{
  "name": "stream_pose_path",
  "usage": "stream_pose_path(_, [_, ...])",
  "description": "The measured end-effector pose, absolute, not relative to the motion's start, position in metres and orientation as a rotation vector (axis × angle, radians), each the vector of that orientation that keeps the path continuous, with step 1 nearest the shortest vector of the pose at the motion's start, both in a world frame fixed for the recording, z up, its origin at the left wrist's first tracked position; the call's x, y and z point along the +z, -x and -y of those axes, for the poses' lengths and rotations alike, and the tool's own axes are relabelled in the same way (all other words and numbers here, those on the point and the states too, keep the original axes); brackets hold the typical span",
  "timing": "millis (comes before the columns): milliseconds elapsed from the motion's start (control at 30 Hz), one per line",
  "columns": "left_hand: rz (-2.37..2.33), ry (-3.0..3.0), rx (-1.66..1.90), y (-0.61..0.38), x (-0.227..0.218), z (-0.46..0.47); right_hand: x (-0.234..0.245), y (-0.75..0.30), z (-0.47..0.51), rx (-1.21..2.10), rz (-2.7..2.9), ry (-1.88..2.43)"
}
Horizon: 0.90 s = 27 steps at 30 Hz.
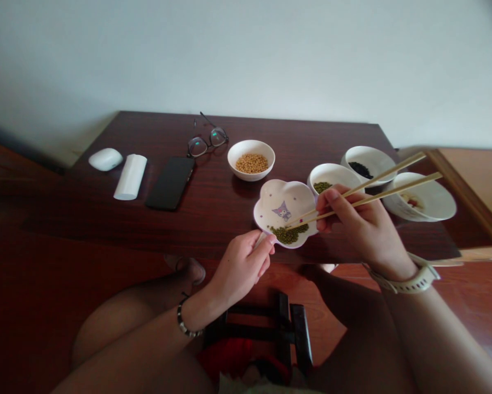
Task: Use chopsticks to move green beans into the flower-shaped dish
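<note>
My left hand [246, 262] is closed on the short handle of a flower-shaped dish [270, 202] with a purple cartoon figure on it. Green mung beans [289, 234] lie gathered at the dish's near side. In my right hand [360, 230] is a pair of wooden chopsticks [387, 189], their tips down among these beans. Whether a bean is pinched between the tips is too small to tell. Just behind my right fingers stands a white bowl [336, 172] with more green beans, partly hidden by the hand.
On the dark table [213, 230] stand a bowl of yellow soybeans [251, 163], a bowl with black contents [360, 169] and a bowl with a few reddish pieces [414, 201]. Glasses [208, 143], a black phone [171, 183], a white cylinder [131, 177] and a white rounded object [105, 159] lie leftward.
</note>
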<state>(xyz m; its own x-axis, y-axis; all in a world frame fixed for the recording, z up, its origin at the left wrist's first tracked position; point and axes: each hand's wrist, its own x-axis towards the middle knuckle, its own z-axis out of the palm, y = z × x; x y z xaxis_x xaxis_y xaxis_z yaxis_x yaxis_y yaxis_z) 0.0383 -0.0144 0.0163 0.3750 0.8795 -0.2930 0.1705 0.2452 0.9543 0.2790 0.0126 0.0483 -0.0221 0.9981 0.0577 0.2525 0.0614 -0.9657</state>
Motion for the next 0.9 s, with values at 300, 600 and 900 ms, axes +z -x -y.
stream_pose_path(300, [-1.106,-1.248,0.663,-0.038,0.016,0.015,0.054,-0.28,-0.012,0.997,1.355,1.316])
stream_pose_path(600, [-1.106,-1.243,0.666,-0.035,0.014,0.014,0.056,-0.317,-0.028,0.603,0.97,1.212])
stream_pose_path(900, [-1.124,-1.241,0.661,-0.036,0.016,0.013,0.057,-0.305,-0.021,0.733,1.065,1.248])
